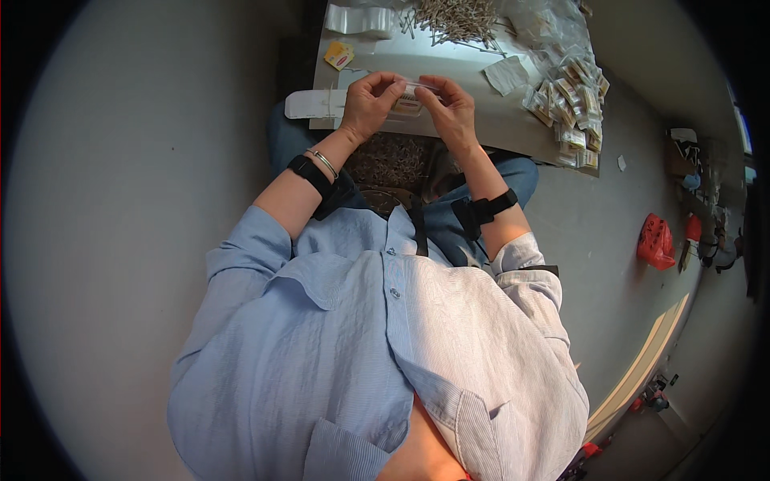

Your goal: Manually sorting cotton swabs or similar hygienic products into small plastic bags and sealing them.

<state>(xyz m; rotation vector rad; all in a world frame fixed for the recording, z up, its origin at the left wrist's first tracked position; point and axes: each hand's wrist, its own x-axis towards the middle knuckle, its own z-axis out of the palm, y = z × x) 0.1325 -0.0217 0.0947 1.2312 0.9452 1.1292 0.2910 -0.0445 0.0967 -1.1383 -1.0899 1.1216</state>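
Both hands, left hand (370, 100) and right hand (451, 108), pinch a small clear packet (409, 102) at upper centre; loosened fingers could likely drop it into the lap.

1. Floor (120, 240): smooth grey, evenly lit, filling both sides of the view.
2. Tabletop (513, 120): pale grey, at the top centre.
3. Red object (655, 240): lying on the floor at right.
4. Light wooden board (642, 369): on the floor, lower right.
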